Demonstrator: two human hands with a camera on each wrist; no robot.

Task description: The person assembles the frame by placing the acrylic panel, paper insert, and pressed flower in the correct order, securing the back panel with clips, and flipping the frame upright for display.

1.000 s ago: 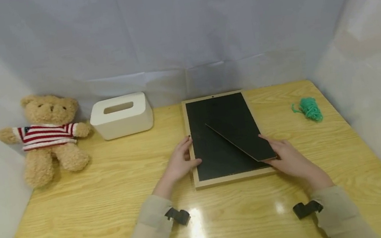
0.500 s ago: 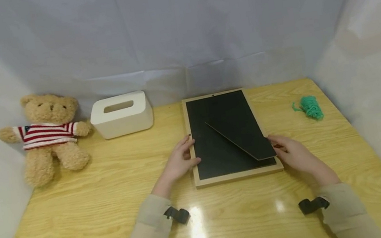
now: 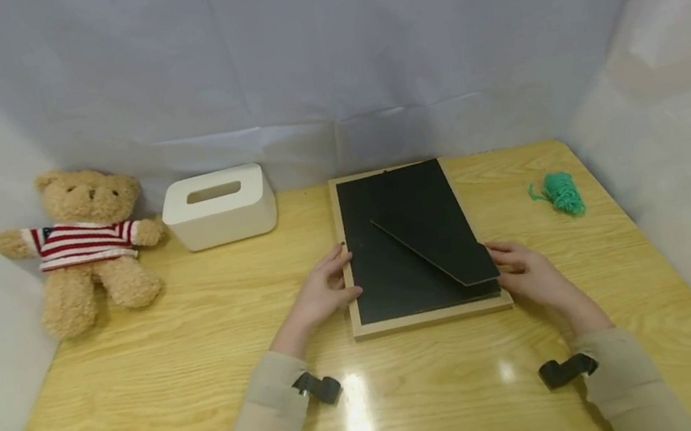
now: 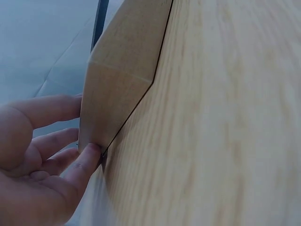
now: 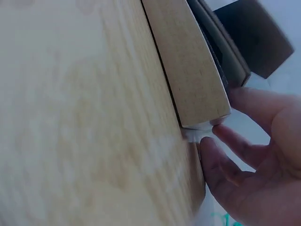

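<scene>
At centre frame, the left hand (image 3: 320, 297) and right hand (image 3: 531, 279) — both loosely spread — are touching the framed board's (image 3: 375, 282) sides, apparently steadying it (a black flap (image 3: 442, 232) is lying tilted on top), the next move probably calling for an even grip.

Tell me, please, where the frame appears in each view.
Head: frame just right of centre.
Left wrist: frame from the top edge down, left of centre.
Right wrist: frame from the top edge down, right of centre.
Shared landmark: the table.
</scene>
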